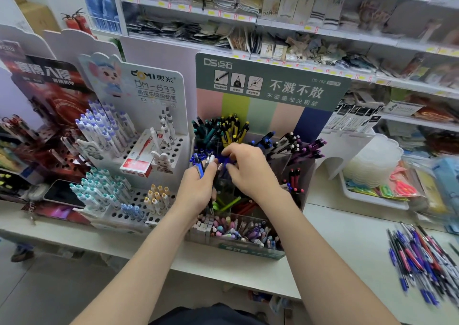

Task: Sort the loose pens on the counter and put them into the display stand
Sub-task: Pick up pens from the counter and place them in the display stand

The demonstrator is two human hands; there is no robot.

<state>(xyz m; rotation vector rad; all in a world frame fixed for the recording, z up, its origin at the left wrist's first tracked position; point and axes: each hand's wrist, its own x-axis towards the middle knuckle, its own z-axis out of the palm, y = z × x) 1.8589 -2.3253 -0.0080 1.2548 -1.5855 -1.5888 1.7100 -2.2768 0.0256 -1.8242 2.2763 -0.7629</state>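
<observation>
A clear tiered display stand (308, 175) with a green header card holds pens sorted by colour in its compartments. My left hand (196, 190) grips a small bundle of pens (207, 162), blue, black and white, over the stand's left side. My right hand (248, 169) pinches a blue pen (224, 159) at the top of that bundle, fingers curled above a compartment of blue pens. A heap of loose pens (419, 257), blue, red, purple and black, lies on the white counter (347, 245) at the far right.
A white perforated stand (176, 148) with blue, teal and yellow pens and a red box stands to the left. A phone (62, 193) lies beside it. A tray of clear plastic items (372, 170) sits right of the stand. Stocked shelves fill the background.
</observation>
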